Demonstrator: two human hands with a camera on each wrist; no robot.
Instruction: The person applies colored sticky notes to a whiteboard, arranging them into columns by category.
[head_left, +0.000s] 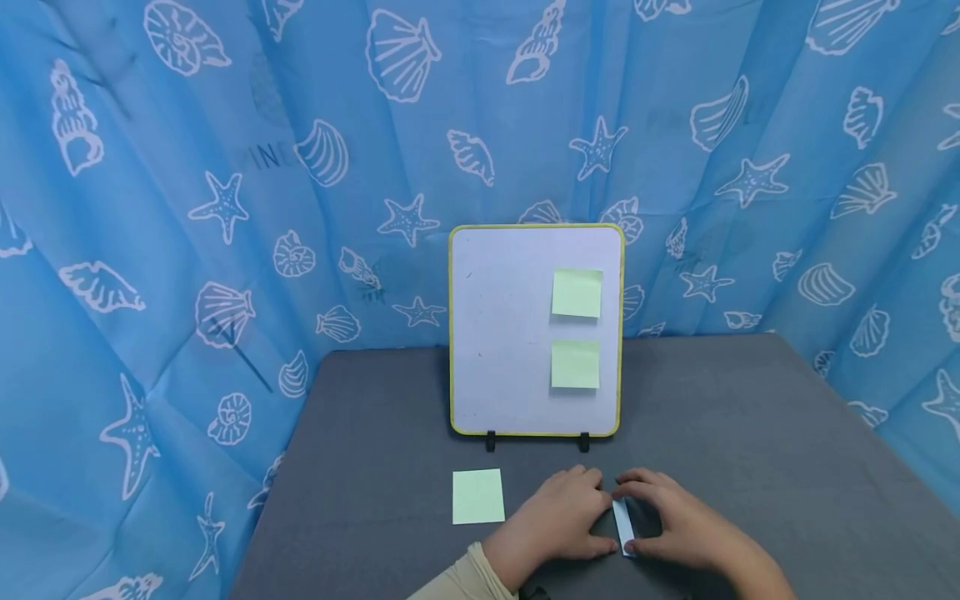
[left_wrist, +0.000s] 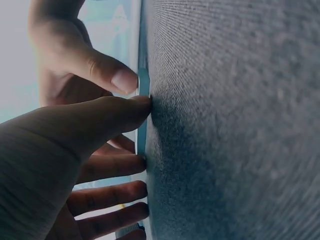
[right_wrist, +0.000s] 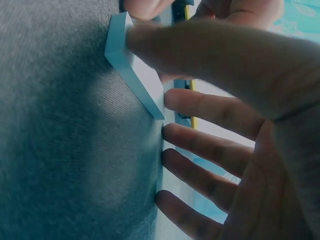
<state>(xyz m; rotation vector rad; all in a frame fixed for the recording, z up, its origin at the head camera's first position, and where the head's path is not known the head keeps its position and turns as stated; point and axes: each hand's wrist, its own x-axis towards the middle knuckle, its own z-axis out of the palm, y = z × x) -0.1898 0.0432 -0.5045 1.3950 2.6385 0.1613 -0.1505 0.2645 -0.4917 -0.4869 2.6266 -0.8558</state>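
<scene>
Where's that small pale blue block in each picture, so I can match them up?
Head: the block is right of center near the bottom, between left hand and right hand.
Left wrist: just left of center, a thin strip partly behind the left thumb.
Right wrist: upper left, slanting, partly behind the right thumb.
Shared landmark: grey tabletop.

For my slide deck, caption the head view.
Left hand and right hand touch a slim pale block on a gray table, before a whiteboard bearing two green sticky notes.

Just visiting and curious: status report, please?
Left hand, right hand holding pale block. Block on gray table. Loose green note left, out of the way.
</scene>
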